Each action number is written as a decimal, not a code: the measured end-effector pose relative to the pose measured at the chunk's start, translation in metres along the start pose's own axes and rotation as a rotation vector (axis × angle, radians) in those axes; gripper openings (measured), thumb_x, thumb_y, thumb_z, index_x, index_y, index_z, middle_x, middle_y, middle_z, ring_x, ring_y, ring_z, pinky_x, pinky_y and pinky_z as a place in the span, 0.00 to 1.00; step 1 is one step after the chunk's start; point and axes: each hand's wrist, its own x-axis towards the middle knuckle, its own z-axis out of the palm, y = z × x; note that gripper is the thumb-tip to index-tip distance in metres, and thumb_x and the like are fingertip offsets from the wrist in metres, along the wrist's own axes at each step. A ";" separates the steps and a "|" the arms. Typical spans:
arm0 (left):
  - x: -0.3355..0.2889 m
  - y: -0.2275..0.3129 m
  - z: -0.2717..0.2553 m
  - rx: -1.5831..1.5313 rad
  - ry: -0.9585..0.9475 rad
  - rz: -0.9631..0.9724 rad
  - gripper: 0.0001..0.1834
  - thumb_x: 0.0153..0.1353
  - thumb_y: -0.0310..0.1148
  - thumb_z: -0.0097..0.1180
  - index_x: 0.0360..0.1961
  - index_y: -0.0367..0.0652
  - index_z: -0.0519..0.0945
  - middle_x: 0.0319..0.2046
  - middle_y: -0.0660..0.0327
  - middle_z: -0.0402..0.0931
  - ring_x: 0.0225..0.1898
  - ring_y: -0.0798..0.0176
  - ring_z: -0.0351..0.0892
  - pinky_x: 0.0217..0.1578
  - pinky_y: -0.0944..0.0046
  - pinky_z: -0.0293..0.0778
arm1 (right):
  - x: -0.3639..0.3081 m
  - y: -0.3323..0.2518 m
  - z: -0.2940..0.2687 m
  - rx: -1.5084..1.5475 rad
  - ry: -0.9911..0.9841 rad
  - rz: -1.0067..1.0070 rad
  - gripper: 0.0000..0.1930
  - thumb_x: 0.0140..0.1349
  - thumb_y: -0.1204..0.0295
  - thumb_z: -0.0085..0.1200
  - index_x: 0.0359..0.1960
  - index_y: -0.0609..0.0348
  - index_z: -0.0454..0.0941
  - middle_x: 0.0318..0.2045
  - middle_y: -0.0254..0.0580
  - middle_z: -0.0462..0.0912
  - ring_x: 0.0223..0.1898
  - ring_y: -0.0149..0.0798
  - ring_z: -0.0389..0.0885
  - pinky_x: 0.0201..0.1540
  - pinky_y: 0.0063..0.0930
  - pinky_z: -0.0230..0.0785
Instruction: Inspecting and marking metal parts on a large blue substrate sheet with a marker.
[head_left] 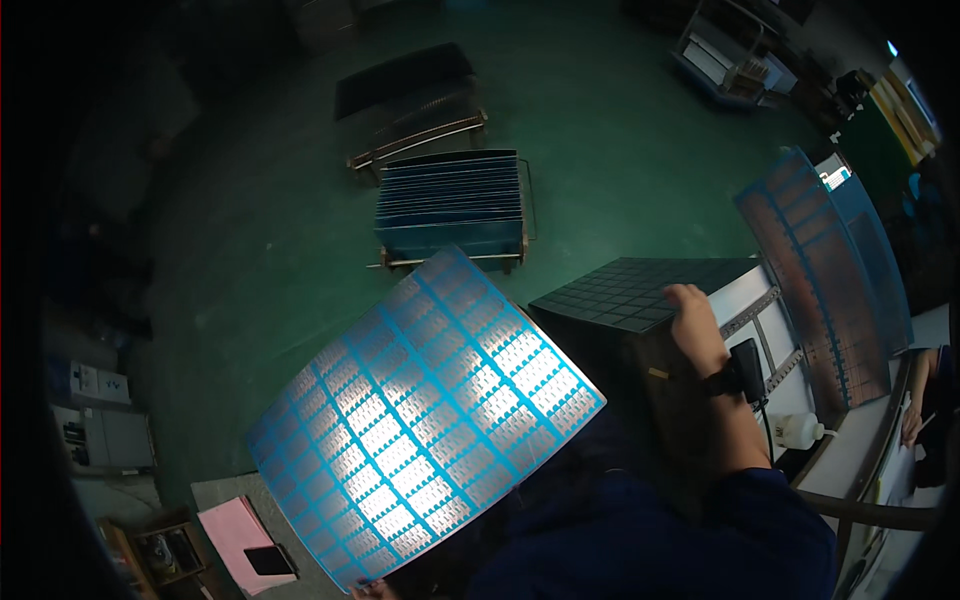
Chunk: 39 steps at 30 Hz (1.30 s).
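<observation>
A large thin circuit board panel (405,345), bright blue with rows of shiny metallic rectangles, slants across the space before me. Only a little of my left hand (374,590) shows at the lower picture edge, its fingers on the panel's bottom corner. My right hand (695,325), a dark watch on its wrist, is raised with nothing visible in it and its fingers partly apart. Nearest to it is a dark green gridded panel (640,285) lying at the edge of the white worktop (735,305). I cannot tell whether the hand touches that panel.
A rack (450,235) of upright dark panels stands on the green floor, another rack (420,140) behind it. Right: leaning copper-toned panels (815,280), a white bottle (797,431), another person's hand (911,425). Lower left: pink sheets (235,535) with a black phone (268,561).
</observation>
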 end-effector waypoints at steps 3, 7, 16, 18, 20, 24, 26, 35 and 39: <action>0.007 0.002 -0.003 0.117 0.126 0.016 0.11 0.54 0.31 0.48 0.38 0.39 0.72 0.38 0.59 0.72 0.42 0.60 0.70 0.42 0.58 0.68 | -0.011 0.053 -0.036 -0.162 0.098 0.155 0.18 0.43 0.89 0.39 0.36 0.64 0.73 0.32 0.52 0.75 0.38 0.52 0.73 0.41 0.39 0.66; -0.010 0.001 0.030 0.222 0.210 0.159 0.16 0.56 0.29 0.44 0.46 0.38 0.67 0.46 0.56 0.66 0.46 0.58 0.68 0.47 0.56 0.65 | -0.037 0.134 -0.041 -0.349 -0.082 0.435 0.17 0.47 0.86 0.40 0.40 0.63 0.72 0.37 0.55 0.75 0.42 0.54 0.73 0.43 0.38 0.68; -0.067 -0.019 0.110 0.540 -0.070 0.607 0.23 0.58 0.25 0.38 0.57 0.40 0.60 0.54 0.52 0.63 0.55 0.54 0.62 0.55 0.56 0.58 | -0.014 0.153 -0.006 0.041 0.249 0.488 0.23 0.63 0.62 0.42 0.53 0.69 0.64 0.45 0.58 0.73 0.43 0.48 0.76 0.46 0.31 0.67; -0.078 -0.021 0.123 0.595 -0.124 0.577 0.22 0.59 0.25 0.38 0.57 0.41 0.61 0.53 0.53 0.64 0.55 0.56 0.62 0.55 0.57 0.59 | 0.005 0.130 0.004 0.758 0.280 0.755 0.22 0.63 0.61 0.42 0.50 0.69 0.64 0.42 0.51 0.74 0.40 0.40 0.76 0.43 0.27 0.69; -0.087 -0.026 0.131 0.643 -0.182 0.540 0.22 0.59 0.25 0.38 0.56 0.41 0.62 0.53 0.53 0.64 0.55 0.58 0.63 0.55 0.59 0.59 | 0.017 0.127 0.014 1.229 0.161 0.838 0.22 0.61 0.61 0.47 0.49 0.66 0.63 0.48 0.50 0.69 0.43 0.40 0.74 0.45 0.31 0.70; -0.092 -0.038 0.132 0.544 -0.420 0.296 0.20 0.61 0.26 0.39 0.56 0.41 0.63 0.53 0.53 0.64 0.54 0.60 0.65 0.53 0.60 0.63 | 0.027 0.136 0.037 1.287 0.165 1.020 0.16 0.61 0.67 0.45 0.47 0.63 0.64 0.45 0.47 0.71 0.42 0.42 0.75 0.42 0.36 0.73; -0.091 -0.044 0.130 0.548 -0.507 0.190 0.19 0.62 0.27 0.41 0.56 0.41 0.63 0.52 0.54 0.66 0.51 0.61 0.68 0.50 0.61 0.66 | 0.029 0.139 0.034 1.187 0.113 1.045 0.16 0.60 0.67 0.45 0.46 0.63 0.65 0.43 0.46 0.72 0.40 0.41 0.75 0.38 0.34 0.74; -0.105 -0.061 0.152 0.596 -0.546 0.003 0.17 0.62 0.28 0.42 0.53 0.37 0.65 0.48 0.54 0.68 0.46 0.61 0.72 0.44 0.65 0.71 | 0.040 0.139 0.041 1.126 0.140 0.999 0.11 0.58 0.73 0.41 0.39 0.68 0.66 0.36 0.49 0.72 0.30 0.45 0.78 0.29 0.36 0.78; -0.102 -0.065 0.153 0.592 -0.623 -0.029 0.16 0.63 0.28 0.42 0.51 0.37 0.66 0.45 0.55 0.70 0.44 0.62 0.73 0.42 0.67 0.72 | 0.044 0.129 0.039 1.082 0.160 0.979 0.11 0.59 0.73 0.41 0.39 0.69 0.66 0.35 0.47 0.72 0.34 0.43 0.77 0.33 0.34 0.78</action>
